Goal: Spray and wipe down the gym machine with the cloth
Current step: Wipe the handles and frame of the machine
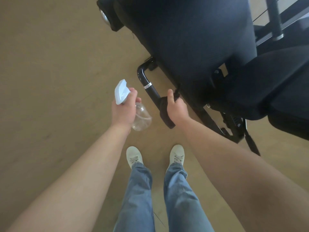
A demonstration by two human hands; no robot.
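Observation:
The gym machine (192, 39) fills the upper right, with a large black padded bench and a black curved handle bar (147, 84) at its near side. My left hand (124, 108) grips a clear spray bottle (142, 117) with a pale blue trigger head, held left of the bar. My right hand (176, 107) grips a dark cloth (164, 111) wrapped around the lower end of that handle bar. The fingers of the right hand are hidden behind the cloth and bar.
A tan floor (58, 81) spreads to the left and below. My two white shoes (133, 156) and blue jeans stand just under the hands. A black seat pad (275, 91) and frame struts (234, 124) lie to the right.

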